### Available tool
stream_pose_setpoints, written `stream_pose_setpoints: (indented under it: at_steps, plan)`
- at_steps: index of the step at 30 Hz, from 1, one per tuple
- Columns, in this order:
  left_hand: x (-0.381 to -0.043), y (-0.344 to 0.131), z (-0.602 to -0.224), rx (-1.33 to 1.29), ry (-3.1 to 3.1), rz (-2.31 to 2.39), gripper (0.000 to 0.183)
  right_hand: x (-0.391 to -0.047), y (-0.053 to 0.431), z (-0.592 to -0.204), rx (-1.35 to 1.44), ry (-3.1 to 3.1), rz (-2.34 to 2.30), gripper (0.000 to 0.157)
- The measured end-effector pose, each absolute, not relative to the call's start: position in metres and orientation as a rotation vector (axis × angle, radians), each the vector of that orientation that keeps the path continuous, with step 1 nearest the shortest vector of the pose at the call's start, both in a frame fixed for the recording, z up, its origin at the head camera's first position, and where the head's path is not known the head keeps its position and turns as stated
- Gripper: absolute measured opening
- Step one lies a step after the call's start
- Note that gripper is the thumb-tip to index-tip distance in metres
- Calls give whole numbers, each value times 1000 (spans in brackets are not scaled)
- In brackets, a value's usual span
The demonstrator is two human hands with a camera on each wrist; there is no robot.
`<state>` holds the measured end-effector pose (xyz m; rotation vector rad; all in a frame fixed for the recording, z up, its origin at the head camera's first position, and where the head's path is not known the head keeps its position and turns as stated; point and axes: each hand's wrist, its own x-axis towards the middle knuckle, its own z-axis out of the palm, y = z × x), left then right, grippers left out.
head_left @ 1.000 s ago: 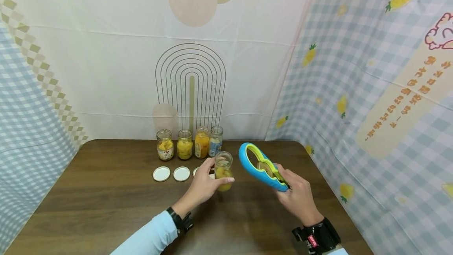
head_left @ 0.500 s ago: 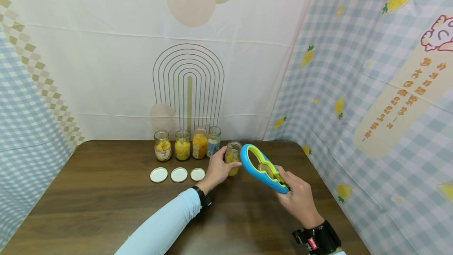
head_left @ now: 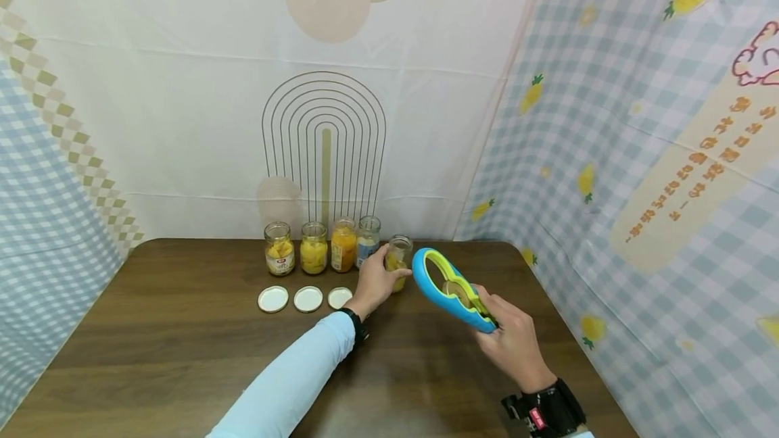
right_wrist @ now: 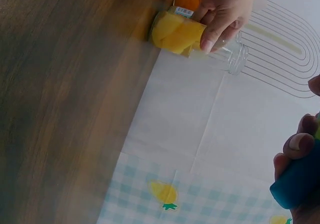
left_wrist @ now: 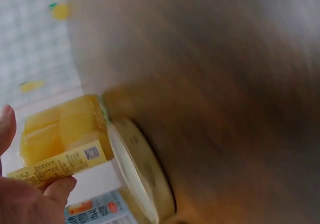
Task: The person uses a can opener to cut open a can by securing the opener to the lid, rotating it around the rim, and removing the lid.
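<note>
My left hand [head_left: 374, 281] grips an uncapped glass jar [head_left: 399, 257] of yellow fruit at the back of the table, its thumb and fingers on either side. In the right wrist view the jar [right_wrist: 175, 33] has its base right at the tabletop, and its open mouth shows. A yellow label faces the left wrist camera on the jar [left_wrist: 65, 156]. Over the table's right part, my right hand [head_left: 510, 331] holds a jar opener [head_left: 439, 295] by its handle end, blue outside and lime green inside. A gold-brown disc [head_left: 456, 291] shows within the opener's loop.
Left of the held jar, several open jars [head_left: 314, 257] of fruit stand in a row along the table's back edge. White-faced lids [head_left: 273, 299] lie before them; one lid [left_wrist: 140, 169] shows close to the left hand. Cloth curtains [head_left: 426, 154] rise behind the table [head_left: 182, 350].
My left hand has carried the jar back and slightly right, from in front of the row to beside its right end. My right hand and the jar opener stay nearly still.
</note>
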<state>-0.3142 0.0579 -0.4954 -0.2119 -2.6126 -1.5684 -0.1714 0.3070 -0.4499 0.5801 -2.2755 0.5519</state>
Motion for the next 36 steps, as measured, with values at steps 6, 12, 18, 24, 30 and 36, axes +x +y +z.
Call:
stream_pose_setpoints:
  at_steps: [6,12,18,24,30,36]
  plan:
    - [-322,62,-490,-221,-2696,-1155,63,-171,305,-451,574,-2273,569,59]
    - [-331,60,-488,-216,-2721,-744,59,-171,303,-454,563,-2295,560,58]
    - [-340,59,-485,-182,-2757,-579,66,-172,302,-454,580,-2290,584,58]
    - [-344,59,-485,-140,-2795,-597,62,-172,300,-455,588,-2293,589,58]
    - [-350,57,-495,-175,-2727,-703,57,-174,299,-456,581,-2297,571,57]
    - [-364,58,-511,-201,-2722,-724,57,-174,300,-459,556,-2315,568,58]
